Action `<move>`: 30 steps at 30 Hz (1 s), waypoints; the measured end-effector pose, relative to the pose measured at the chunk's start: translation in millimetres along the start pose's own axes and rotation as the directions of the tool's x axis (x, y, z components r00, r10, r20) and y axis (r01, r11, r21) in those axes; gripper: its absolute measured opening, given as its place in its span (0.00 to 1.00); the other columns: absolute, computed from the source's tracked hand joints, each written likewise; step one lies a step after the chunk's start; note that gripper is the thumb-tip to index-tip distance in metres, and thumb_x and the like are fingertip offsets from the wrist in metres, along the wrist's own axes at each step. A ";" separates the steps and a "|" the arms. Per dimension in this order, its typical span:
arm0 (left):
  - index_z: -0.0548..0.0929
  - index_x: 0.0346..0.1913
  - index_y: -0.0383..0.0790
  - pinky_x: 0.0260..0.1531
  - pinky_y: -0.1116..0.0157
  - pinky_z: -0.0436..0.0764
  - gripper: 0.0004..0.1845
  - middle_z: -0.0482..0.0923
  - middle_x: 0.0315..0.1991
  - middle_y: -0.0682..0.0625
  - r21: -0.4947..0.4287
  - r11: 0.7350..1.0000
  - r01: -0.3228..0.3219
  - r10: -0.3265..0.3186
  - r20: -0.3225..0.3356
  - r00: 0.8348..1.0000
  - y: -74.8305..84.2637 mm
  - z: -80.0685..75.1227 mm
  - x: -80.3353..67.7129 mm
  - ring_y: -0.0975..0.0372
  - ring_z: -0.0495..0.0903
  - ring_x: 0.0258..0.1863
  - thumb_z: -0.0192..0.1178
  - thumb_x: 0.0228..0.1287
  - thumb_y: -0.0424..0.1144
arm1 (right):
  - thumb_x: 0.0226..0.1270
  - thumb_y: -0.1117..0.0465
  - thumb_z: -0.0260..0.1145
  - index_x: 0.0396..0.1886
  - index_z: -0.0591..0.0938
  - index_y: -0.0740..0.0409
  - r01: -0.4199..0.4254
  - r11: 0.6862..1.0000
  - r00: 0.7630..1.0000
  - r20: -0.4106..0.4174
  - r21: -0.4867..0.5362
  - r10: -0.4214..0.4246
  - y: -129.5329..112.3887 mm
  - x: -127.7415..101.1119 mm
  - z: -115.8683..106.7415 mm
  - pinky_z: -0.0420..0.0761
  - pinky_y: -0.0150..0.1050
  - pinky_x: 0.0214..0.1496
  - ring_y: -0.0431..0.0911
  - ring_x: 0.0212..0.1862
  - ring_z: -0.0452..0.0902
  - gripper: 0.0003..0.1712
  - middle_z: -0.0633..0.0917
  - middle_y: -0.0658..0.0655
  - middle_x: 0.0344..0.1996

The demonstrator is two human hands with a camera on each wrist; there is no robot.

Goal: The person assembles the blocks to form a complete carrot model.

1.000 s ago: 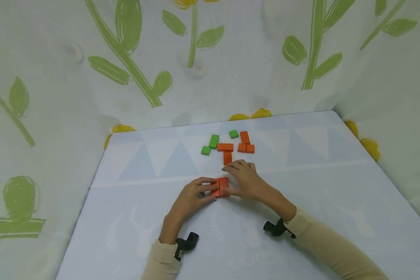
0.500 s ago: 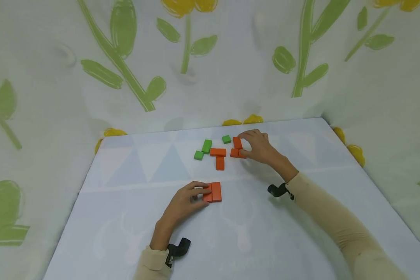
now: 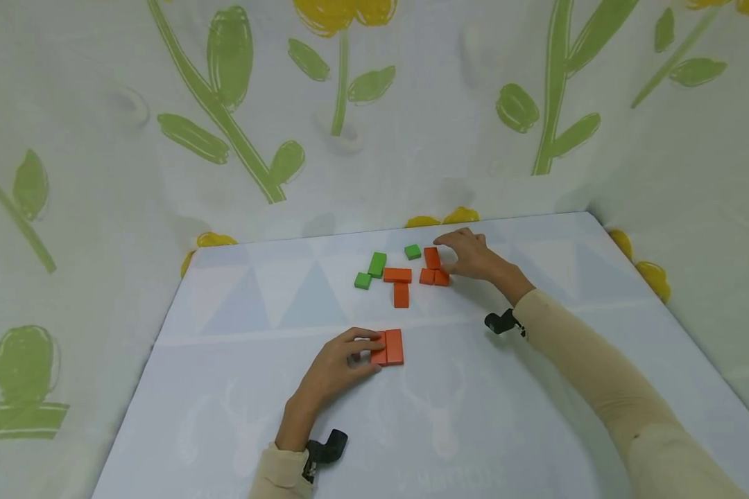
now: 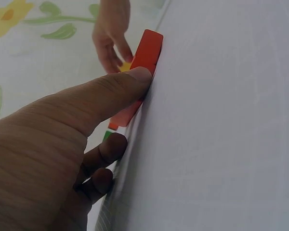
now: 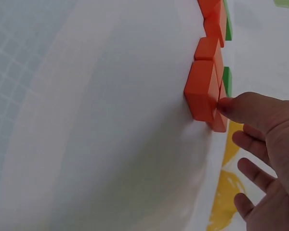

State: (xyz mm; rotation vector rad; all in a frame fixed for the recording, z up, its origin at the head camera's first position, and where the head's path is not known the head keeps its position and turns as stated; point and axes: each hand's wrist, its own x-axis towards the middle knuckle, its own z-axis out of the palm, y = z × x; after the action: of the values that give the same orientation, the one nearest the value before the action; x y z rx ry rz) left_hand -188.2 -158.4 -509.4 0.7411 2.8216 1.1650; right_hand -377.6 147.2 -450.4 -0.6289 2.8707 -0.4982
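Observation:
Two orange-red rectangular blocks lie side by side near the middle of the table; the right one [image 3: 394, 346] is fully visible. My left hand [image 3: 337, 362] pinches the left block [image 3: 378, 356] of this pair, thumb at its near end and fingers over its far part. In the left wrist view the thumb [image 4: 106, 94] lies against a red block [image 4: 148, 48]. Farther back, my right hand [image 3: 474, 258] hovers beside an upright-lying orange block [image 3: 432, 258] and two small orange blocks [image 3: 427, 276]. In the right wrist view its thumb [image 5: 243, 107] is at the small block's edge, other fingers spread.
Left of the right hand, two orange blocks form a T, with the crossbar [image 3: 397, 275] above the stem [image 3: 401, 296]. Green blocks [image 3: 377, 263] lie around them. A white cloth with plant prints [image 3: 437, 159] rises behind the table's far edge.
My right hand has left the pair of blocks and reached to the back right, beside the orange group. My left hand has stayed at the pair.

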 end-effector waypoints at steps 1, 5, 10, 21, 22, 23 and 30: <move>0.82 0.50 0.58 0.39 0.68 0.72 0.17 0.70 0.55 0.67 -0.003 1.000 -0.005 0.005 0.000 1.000 -0.1 0.1 -0.3 0.70 0.71 0.47 0.66 0.55 0.47 | 0.56 0.55 0.66 0.63 0.70 0.51 0.004 1.000 1.000 0.002 0.007 -0.004 0.6 0.8 0.3 0.54 0.53 0.57 0.52 0.63 0.52 0.32 0.70 0.52 0.62; 0.82 0.50 0.56 0.41 0.67 0.73 0.17 0.70 0.55 0.66 -0.022 1.000 -0.013 0.013 0.003 1.000 0.6 -0.2 -0.9 0.69 0.71 0.47 0.66 0.55 0.46 | 0.56 0.57 0.66 0.61 0.72 0.52 0.006 0.999 1.000 0.026 0.045 -0.007 0.7 3.7 1.7 0.53 0.53 0.58 0.52 0.63 0.53 0.31 0.71 0.52 0.60; 0.82 0.50 0.56 0.40 0.68 0.74 0.17 0.70 0.55 0.66 -0.021 1.000 -0.019 0.019 0.005 1.000 0.4 0.1 -0.6 0.70 0.72 0.44 0.66 0.55 0.46 | 0.55 0.57 0.68 0.60 0.72 0.54 -0.001 0.999 0.998 0.064 0.054 -0.003 0.8 8.3 4.3 0.52 0.56 0.59 0.53 0.63 0.52 0.31 0.71 0.54 0.59; 0.82 0.49 0.57 0.35 0.69 0.72 0.18 0.70 0.54 0.66 -0.012 1.000 -0.010 0.010 -0.010 1.000 -0.4 -2.9 -0.2 0.69 0.72 0.42 0.66 0.54 0.47 | 0.51 0.51 0.72 0.59 0.73 0.54 0.034 0.999 0.999 -0.039 0.041 -0.032 -4.5 -3.7 -3.8 0.53 0.54 0.58 0.52 0.60 0.54 0.34 0.73 0.53 0.57; 0.82 0.49 0.57 0.35 0.69 0.72 0.17 0.71 0.54 0.66 -0.014 1.000 -0.009 0.009 -0.012 1.000 -0.3 -3.1 -0.1 0.69 0.72 0.42 0.66 0.54 0.47 | 0.51 0.51 0.72 0.59 0.73 0.54 0.042 0.998 0.998 -0.052 0.049 -0.039 -4.8 -6.1 -4.7 0.53 0.54 0.58 0.52 0.60 0.55 0.34 0.74 0.53 0.57; 0.82 0.49 0.57 0.35 0.69 0.72 0.17 0.71 0.54 0.66 -0.015 1.000 -0.012 0.012 -0.015 1.000 -0.3 -3.1 0.0 0.69 0.72 0.42 0.66 0.54 0.46 | 0.51 0.51 0.72 0.58 0.73 0.53 0.047 0.997 0.997 -0.064 0.057 -0.044 -5.3 -8.7 -5.4 0.53 0.53 0.58 0.51 0.60 0.55 0.34 0.74 0.53 0.56; 0.83 0.49 0.54 0.39 0.69 0.75 0.17 0.71 0.54 0.64 -0.022 0.999 -0.040 0.039 -0.019 0.999 -1.6 -1.2 0.9 0.69 0.73 0.42 0.66 0.54 0.46 | 0.51 0.50 0.71 0.58 0.73 0.50 0.053 0.997 0.992 -0.116 0.061 -0.046 -6.6 -26.8 -4.7 0.55 0.52 0.57 0.49 0.60 0.55 0.33 0.74 0.50 0.55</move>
State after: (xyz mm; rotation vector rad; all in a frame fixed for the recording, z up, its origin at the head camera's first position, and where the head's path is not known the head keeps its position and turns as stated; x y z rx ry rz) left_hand -189.8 -159.8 -509.5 0.7927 2.8165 1.2130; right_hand -352.2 154.5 -441.5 -0.6840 2.9378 -0.6521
